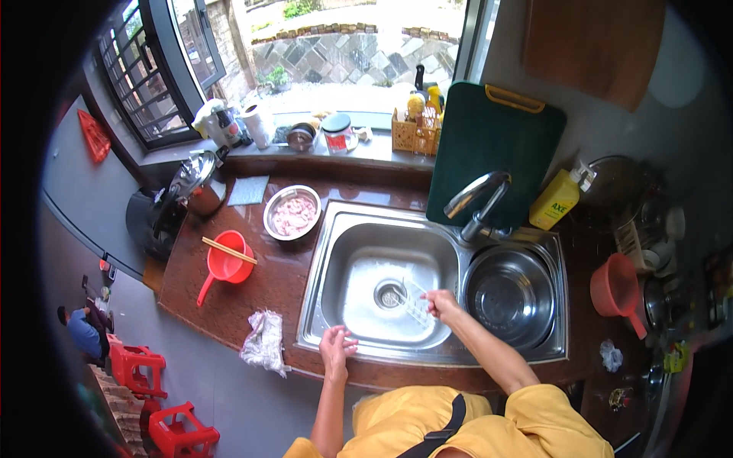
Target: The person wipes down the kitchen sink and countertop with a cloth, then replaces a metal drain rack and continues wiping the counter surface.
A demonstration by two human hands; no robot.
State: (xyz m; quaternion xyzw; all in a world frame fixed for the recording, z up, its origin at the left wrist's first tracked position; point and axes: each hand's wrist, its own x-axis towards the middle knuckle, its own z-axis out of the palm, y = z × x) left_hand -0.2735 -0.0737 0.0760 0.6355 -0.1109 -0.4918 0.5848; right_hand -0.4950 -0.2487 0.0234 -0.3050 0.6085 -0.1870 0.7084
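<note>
My right hand (442, 304) is over the stainless steel sink basin (355, 286), its fingers closed on one end of a clear, thin object (415, 306). That object is blurred and see-through, so I cannot tell its kind; it extends towards the drain strainer (391, 293). Over the sink's front rim is my left hand (337, 348), fingers apart and holding nothing. A chrome faucet (478, 200) stands behind the basin. To the right, a round steel basin (509, 297) sits in the smaller sink bowl.
Left of the sink are a metal bowl of raw meat pieces (295, 214), a red dipper (229, 260) with chopsticks (230, 251) across it, and a cloth (264, 342) hanging over the counter edge. A green cutting board (492, 143), a yellow soap bottle (555, 200) and another dipper (615, 286) are behind and right.
</note>
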